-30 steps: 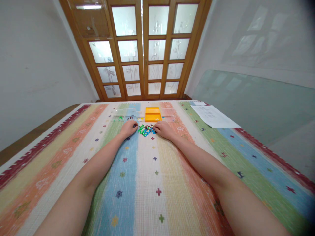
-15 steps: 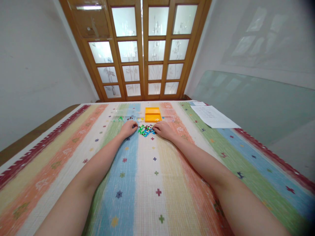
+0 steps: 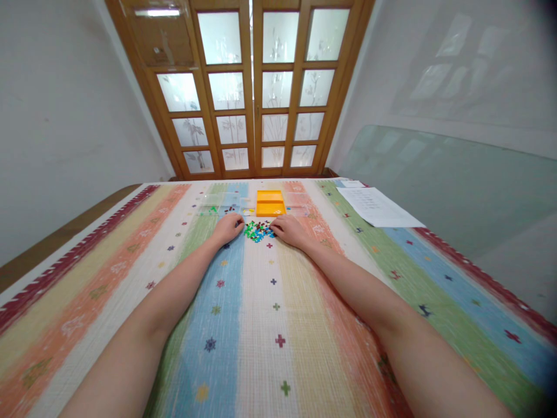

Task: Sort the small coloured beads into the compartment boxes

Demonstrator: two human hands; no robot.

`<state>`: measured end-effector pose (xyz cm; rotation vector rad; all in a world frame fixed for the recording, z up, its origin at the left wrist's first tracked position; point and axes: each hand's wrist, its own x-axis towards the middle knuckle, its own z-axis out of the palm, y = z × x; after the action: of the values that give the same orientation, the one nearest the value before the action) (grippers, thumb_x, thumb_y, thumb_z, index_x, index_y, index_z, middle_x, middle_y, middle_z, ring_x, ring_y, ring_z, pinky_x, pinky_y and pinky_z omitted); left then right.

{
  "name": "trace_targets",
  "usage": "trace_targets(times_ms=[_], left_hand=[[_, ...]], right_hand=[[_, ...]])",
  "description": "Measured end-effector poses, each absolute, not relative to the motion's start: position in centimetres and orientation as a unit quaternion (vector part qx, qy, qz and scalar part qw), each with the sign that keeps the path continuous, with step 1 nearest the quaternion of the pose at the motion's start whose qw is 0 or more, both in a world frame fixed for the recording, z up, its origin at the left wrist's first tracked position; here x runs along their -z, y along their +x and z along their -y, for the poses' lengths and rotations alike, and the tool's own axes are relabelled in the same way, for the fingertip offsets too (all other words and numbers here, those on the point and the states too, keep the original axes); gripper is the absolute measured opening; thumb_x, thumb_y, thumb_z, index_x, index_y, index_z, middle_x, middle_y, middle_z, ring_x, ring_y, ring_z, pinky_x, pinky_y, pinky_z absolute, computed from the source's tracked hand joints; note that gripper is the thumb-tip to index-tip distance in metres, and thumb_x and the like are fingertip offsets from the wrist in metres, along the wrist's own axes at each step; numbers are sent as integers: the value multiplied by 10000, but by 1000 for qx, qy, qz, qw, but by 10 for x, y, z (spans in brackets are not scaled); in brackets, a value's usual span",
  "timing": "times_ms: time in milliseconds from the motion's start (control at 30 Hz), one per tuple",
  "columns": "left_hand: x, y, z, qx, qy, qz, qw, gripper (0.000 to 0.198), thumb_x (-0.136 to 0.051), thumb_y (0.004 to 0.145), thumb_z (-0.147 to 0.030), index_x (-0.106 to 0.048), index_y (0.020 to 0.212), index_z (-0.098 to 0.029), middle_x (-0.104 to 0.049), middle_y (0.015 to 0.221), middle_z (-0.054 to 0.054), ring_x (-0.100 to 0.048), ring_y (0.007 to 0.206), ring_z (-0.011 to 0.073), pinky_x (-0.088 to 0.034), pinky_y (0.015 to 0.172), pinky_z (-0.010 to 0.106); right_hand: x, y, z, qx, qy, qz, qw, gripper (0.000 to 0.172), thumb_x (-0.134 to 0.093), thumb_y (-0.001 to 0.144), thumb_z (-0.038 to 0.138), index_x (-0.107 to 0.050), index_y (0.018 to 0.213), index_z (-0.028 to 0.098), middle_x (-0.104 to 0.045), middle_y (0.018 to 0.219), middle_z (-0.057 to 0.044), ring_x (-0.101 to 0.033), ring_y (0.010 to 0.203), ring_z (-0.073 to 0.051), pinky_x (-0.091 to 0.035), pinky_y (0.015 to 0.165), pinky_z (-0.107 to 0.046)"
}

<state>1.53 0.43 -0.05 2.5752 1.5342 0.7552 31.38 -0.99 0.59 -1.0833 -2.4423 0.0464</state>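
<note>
A small heap of tiny green, blue and dark red pieces [image 3: 257, 231] lies on the striped tablecloth between my hands. At its left edge, my left hand [image 3: 228, 229] rests with the fingers curled in and the tips pressed together. Across the heap, my right hand [image 3: 289, 230] has its fingertips at the right edge of the pieces, bent in a pinch. Whatever either hand holds is too small to make out. Just behind the heap sits an orange two-part tray [image 3: 270, 202], with a few small yellowish bits in its front part.
Left of the tray, a clear plastic box [image 3: 221, 204] holds some green, dark and yellow pieces. Another clear box [image 3: 298, 211] at the right has a blue piece. Paper sheets [image 3: 378, 206] lie farther right. Wooden glazed doors [image 3: 257, 93] stand behind the table.
</note>
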Motion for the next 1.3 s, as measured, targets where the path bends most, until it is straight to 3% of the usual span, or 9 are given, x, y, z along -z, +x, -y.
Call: trace_targets(times_ms=[500,667,900,1300], left_hand=[[-1,11,-4,-245,834,-493,41,157,-620,917,-283,-749,946,-199,-703,989,88,-640,972,257,-505,923,383],[1,8,-6,-230,838,-494,45,157,-614,842,-183,-751,918,-199,-707,968,77,-643,930,243,-509,880,360],[1,7,-7,-227,829,-509,37,221,-542,947,-229,-756,994,-200,-729,1013,79,-654,942,234,-504,868,343],[-5,11,0,-204,856,-474,39,262,-502,940,-163,-753,982,-224,-692,1056,74,-647,1005,228,-498,919,335]], right_hand=[[-5,314,10,-18,-390,888,243,220,-597,1043,254,-796,977,188,-764,988,-88,-638,932,-212,-421,856,-316],[-5,314,10,-19,-389,889,241,223,-594,1046,257,-794,976,188,-764,990,-87,-640,933,-212,-420,858,-315],[-6,314,11,-18,-391,888,243,220,-601,1043,260,-794,964,190,-764,981,-85,-634,917,-212,-415,846,-313],[-7,314,12,-15,-393,888,238,228,-595,1048,265,-794,968,186,-765,973,-82,-637,911,-210,-413,845,-311]])
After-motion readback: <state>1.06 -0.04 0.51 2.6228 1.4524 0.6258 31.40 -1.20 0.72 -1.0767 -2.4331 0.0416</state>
